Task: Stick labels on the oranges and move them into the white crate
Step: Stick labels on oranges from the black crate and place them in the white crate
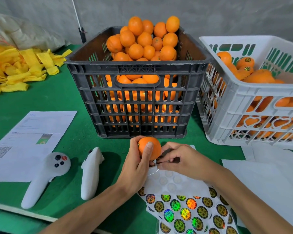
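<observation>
Nearest you, the sheet of round holographic labels [189, 211] lies on the green felt table [61, 102]. Its far end is already stripped to bare backing, while the near rows keep their shiny gold and green stickers, so you have plenty of labels left.

Just beyond it, your left hand [139, 163] grips a smooth, round, bright orange fruit [149, 148], fingers curled round it and the thumb laid up its near face. Your right hand [177, 157] is just beside it on the right, thumb and fingertips pinched together at the far edge of the sheet, apparently on a label being peeled; the label itself is too small to make out. No sticker shows on the side of this orange facing you, so I judge it unlabelled: the step in hand is peel, stick, then carry it right.

To the left of your hands lie two white handheld controllers [46, 174] and, past them, a printed paper sheet [32, 137].

Farther off, straight ahead, the black slatted plastic crate [135, 98] is heaped above its rim with plain oranges, which tells you most of the work remains. To the right and far, the white plastic crate [253, 98] holds a layer of oranges well below its rim, and a few of them show dark round labels on top. That is your finished share: a start made, and much room left.

Far left, a heap of yellow foam net sleeves [16, 70] lies on the felt.
</observation>
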